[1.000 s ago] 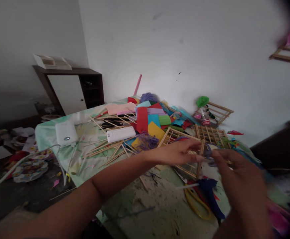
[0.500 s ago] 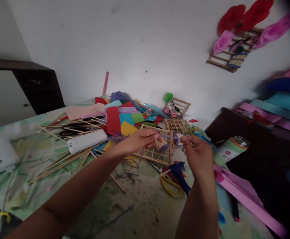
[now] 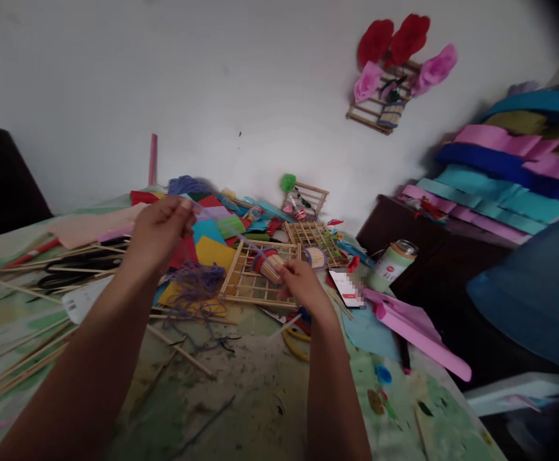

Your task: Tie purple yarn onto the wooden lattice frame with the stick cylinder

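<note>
A strand of purple yarn [image 3: 248,243] runs slantwise between my two hands. My left hand [image 3: 159,234] is closed in a pinch on its upper end, raised above the coloured paper. My right hand [image 3: 308,288] pinches the lower end, fingertips close beside a small stick cup [image 3: 270,266] with a red and blue rim. That cup rests tilted over a wooden lattice frame [image 3: 238,298]; whether the fingers touch it I cannot tell. A second stick cup [image 3: 315,257] with purple trim sits just beyond my right hand. Loose tangled yarn [image 3: 197,285] lies between my forearms.
Yellow-handled scissors [image 3: 296,346] lie beside my right wrist. A phone [image 3: 346,288], a green can [image 3: 394,262] and a pink paper roll [image 3: 423,342] are at the right. Thin sticks [image 3: 24,358], black scissors [image 3: 68,272] and coloured paper [image 3: 214,251] cover the left and back.
My hands have moved apart: the left went up and left, the right down and left, lengthening the strand between them. The view has turned right, bringing the phone into sight.
</note>
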Action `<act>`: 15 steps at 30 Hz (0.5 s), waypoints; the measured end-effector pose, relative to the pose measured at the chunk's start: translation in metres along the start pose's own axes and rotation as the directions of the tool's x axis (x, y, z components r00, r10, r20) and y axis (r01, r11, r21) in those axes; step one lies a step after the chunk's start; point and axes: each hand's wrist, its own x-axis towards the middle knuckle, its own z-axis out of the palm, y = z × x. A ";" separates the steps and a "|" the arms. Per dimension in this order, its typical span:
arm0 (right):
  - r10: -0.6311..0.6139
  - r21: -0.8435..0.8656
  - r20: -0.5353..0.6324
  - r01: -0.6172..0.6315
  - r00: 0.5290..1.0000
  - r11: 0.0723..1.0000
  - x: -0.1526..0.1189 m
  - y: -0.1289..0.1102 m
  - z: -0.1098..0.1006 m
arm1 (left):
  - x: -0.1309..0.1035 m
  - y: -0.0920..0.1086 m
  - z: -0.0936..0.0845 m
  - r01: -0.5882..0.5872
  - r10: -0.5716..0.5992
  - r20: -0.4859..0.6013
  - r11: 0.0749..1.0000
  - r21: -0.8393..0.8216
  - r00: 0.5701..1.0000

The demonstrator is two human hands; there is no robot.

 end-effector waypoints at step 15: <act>-0.056 0.519 -0.192 0.150 0.980 0.841 0.003 -0.007 -0.001 | -0.010 0.010 0.002 -0.101 -0.002 0.404 0.967 0.234 0.915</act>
